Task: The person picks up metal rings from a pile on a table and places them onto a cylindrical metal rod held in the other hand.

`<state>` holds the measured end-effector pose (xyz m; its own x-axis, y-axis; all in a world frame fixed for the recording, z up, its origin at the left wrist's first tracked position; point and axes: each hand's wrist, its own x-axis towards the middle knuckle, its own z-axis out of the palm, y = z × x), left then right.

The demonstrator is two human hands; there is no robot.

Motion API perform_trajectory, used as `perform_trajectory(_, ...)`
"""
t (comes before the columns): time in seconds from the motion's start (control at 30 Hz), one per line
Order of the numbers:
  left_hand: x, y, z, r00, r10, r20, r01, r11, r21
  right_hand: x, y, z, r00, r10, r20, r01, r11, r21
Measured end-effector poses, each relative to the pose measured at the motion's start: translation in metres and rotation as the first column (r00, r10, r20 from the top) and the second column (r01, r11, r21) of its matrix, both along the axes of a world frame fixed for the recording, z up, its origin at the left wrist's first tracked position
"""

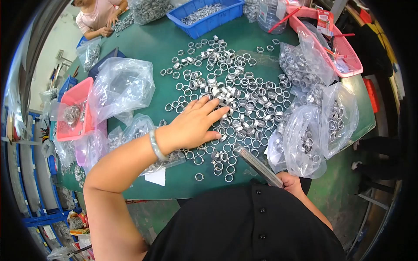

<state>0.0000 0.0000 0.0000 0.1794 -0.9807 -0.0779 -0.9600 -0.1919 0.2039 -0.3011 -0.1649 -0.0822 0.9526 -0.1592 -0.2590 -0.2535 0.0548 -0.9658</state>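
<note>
L hand [191, 124] was palm-down on the metal rings [228, 92], fingers a bit apart, thumb out sideways. R hand [291, 182] had fingers clamped on the near end of a grey strip [260, 167], far tip right by some rings. Rings were spread mid green table [146, 41] btw, w/ clear bags [310, 166] of more on the R.

Rings [227, 92]: well over one hundred, exact count obscured. Pink bins [89, 115]: two. Table [183, 187], bracelet [154, 144], bar [260, 167], jug [271, 18]: one each.
</note>
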Motion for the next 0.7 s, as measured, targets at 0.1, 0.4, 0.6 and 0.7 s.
perform_trajectory(0.1, 0.007, -0.018, 0.000, 0.997, -0.031, -0.071, 0.023, 0.994, -0.107, 0.000, 0.004, 0.004, 1.000, -0.014, -0.017, 0.014, 0.998, 0.055)
perform_trajectory(0.4, 0.093, -0.087, -0.014, 0.909, 0.408, 0.087, -0.359, 0.870, -0.338, 0.004, 0.000, 0.010, 0.999, -0.002, 0.033, 0.000, 0.998, 0.056)
perform_trajectory(0.6, 0.082, -0.094, -0.031, 0.982, 0.189, 0.011, -0.182, 0.959, -0.218, 0.000, -0.004, -0.003, 0.999, 0.034, 0.037, -0.040, 0.988, 0.152)
perform_trajectory(0.7, 0.067, -0.093, -0.024, 0.990, 0.070, -0.126, -0.096, 0.972, -0.216, 0.004, -0.003, 0.004, 0.998, 0.038, 0.047, -0.043, 0.993, 0.107)
